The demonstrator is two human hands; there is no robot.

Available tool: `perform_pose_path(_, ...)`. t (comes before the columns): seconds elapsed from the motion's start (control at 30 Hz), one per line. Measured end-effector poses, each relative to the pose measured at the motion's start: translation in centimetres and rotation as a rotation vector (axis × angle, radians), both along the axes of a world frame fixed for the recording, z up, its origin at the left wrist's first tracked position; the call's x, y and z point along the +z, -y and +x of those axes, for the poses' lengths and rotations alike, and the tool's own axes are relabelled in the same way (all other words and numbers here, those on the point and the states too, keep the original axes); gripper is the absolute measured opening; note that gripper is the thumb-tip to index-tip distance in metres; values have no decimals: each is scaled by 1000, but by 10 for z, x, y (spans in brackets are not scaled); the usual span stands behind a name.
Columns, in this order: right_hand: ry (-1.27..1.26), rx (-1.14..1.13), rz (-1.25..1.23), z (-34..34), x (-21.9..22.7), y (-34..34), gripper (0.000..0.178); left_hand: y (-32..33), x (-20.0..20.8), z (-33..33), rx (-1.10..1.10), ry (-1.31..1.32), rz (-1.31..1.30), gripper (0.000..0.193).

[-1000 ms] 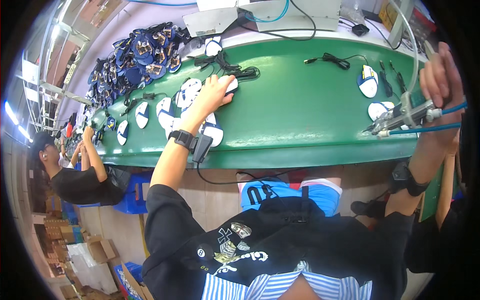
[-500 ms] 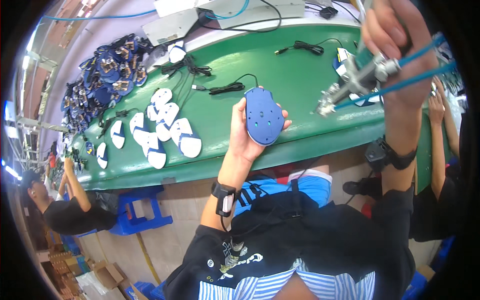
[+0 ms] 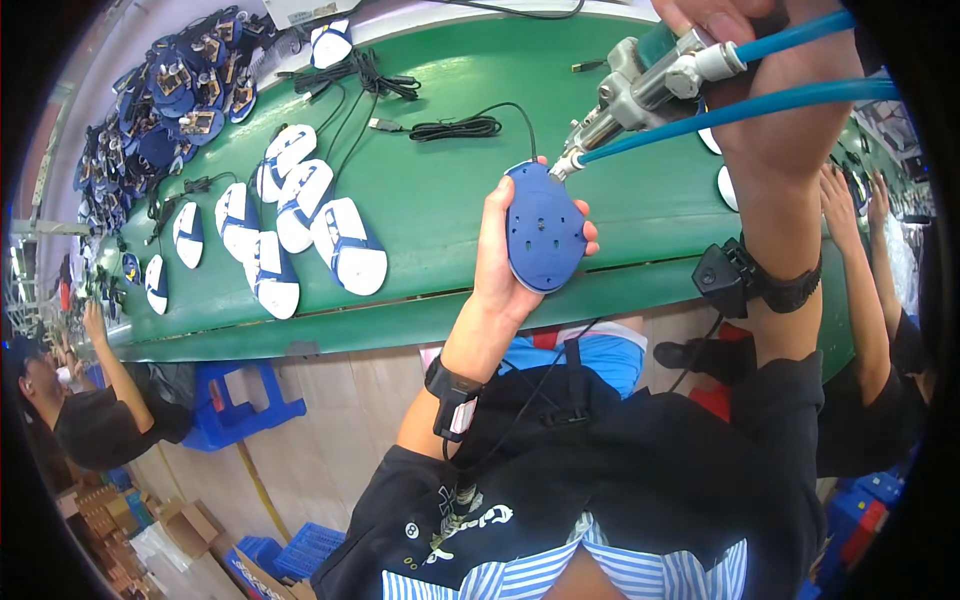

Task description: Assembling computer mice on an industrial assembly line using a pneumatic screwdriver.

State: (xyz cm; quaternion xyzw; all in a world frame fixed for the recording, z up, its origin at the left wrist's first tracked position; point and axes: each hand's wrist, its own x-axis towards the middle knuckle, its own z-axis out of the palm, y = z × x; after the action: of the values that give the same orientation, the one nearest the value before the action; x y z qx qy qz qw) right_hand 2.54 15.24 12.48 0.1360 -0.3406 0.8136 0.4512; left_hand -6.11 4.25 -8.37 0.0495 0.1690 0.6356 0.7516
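My left hand [image 3: 500, 245] wraps around a computer mouse [image 3: 546, 250], its blue, screw-holed underside facing up and its black cable [image 3: 465, 127] trailing onto the table. In my right hand [image 3: 775, 115] is a metal hose-fed screwdriver [image 3: 632, 98] with two blue hoses. Its slanted tip reaches the top end of the mouse; whether it touches there I cannot tell. The right fingers curl around the tool's upper part, partly cut off by the frame's top edge. Several white-and-blue mice [image 3: 300, 215] lie left of my left hand.
A heap of blue mouse bases with circuit boards [image 3: 185, 95] stands at the far left of the green table [image 3: 430, 215]. Tangled black cables [image 3: 375, 75] lie beyond the mice. Co-workers sit at both sides; a blue stool [image 3: 235, 400] stands at the lower left.
The screwdriver has come down and left to the top end of the mouse. My left hand still holds the mouse. The view has shifted, so the table items appear further left.
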Motion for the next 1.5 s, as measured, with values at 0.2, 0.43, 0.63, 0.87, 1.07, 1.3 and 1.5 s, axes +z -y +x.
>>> perform_pose_path(0.2,618,-789,225,-8,2,11,41,-5,-4,-12,9,-14,-42,56)
perform_pose_path(0.43,647,-814,173,-2,5,17,24,-5,-2,-3,-4,-8,-16,57)
perform_pose_path(0.63,667,-830,109,9,0,31,12,-2,-8,11,-8,-86,-40,57)
perform_pose_path(0.87,391,-845,287,24,12,28,19,0,-11,19,16,-107,-24,56)
perform_pose_path(1.07,457,-866,224,15,9,34,23,2,-11,18,13,-87,-4,57)
perform_pose_path(1.3,490,-907,292,9,0,33,23,0,-10,17,-14,-99,-4,57)
perform_pose_path(1.5,531,-810,67,16,-3,25,21,0,-5,17,-30,-118,-5,58)
